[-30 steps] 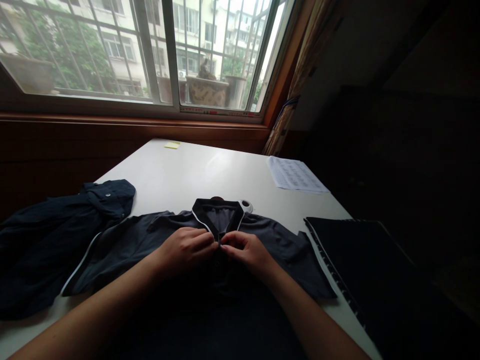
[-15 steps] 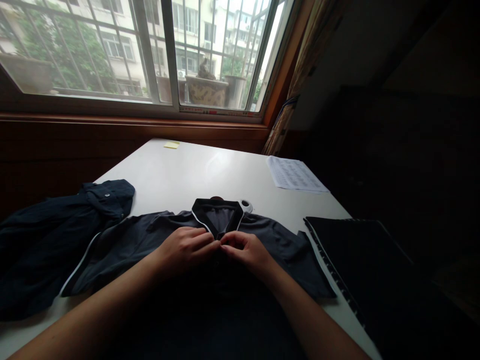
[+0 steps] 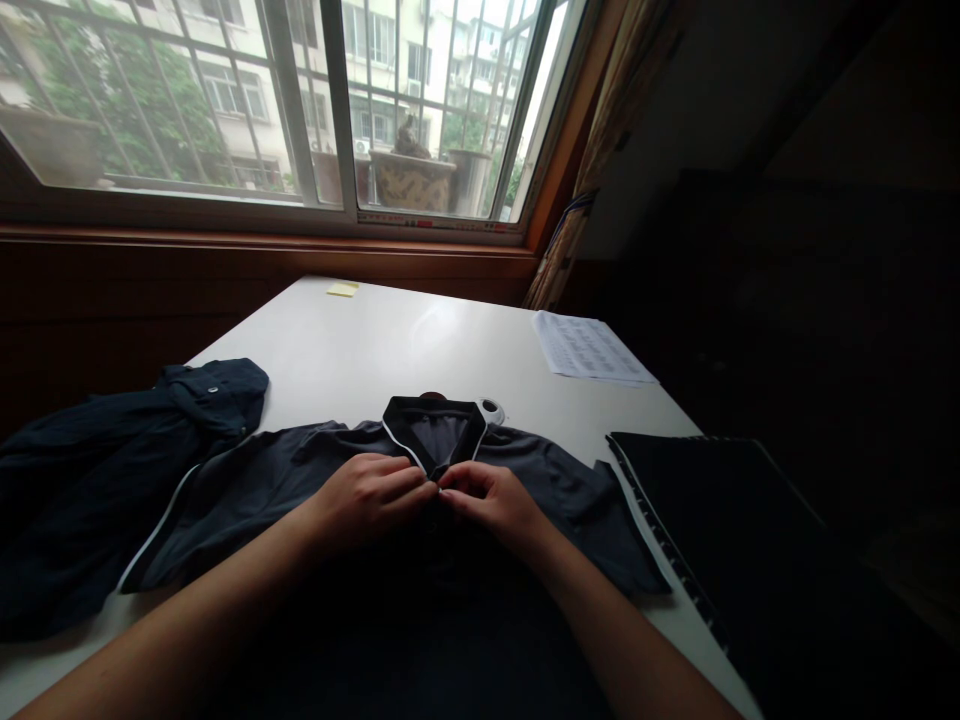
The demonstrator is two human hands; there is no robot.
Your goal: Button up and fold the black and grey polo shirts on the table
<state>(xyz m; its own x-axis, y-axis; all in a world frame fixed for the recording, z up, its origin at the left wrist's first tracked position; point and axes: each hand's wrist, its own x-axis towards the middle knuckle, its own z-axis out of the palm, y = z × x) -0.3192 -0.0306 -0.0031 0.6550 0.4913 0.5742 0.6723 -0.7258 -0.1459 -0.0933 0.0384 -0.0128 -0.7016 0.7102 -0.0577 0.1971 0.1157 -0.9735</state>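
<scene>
A dark grey polo shirt (image 3: 292,460) with a black, white-edged collar (image 3: 478,430) lies spread face up on the white table (image 3: 390,335). Just below the collar opening, my left hand (image 3: 375,492) pinches the shirt's front placket. Opposite it, almost fingertip to fingertip, my right hand (image 3: 491,500) pinches the same spot with thumb and forefinger. A tiny pale spot shows between the fingertips; whether it is a button I cannot tell. The shirt's lower part is lost in dark shadow between my forearms.
A crumpled navy garment (image 3: 90,470) lies at the left, against the shirt's sleeve. On the right is a dark flat item with a notched edge (image 3: 697,480). Printed sheets (image 3: 592,347) and a yellow note (image 3: 343,289) lie farther back, before a barred window (image 3: 247,110).
Both hands stay pinched at the placket, with only a very slight shift of the fingertips. The pale spot between them shows a little more now.
</scene>
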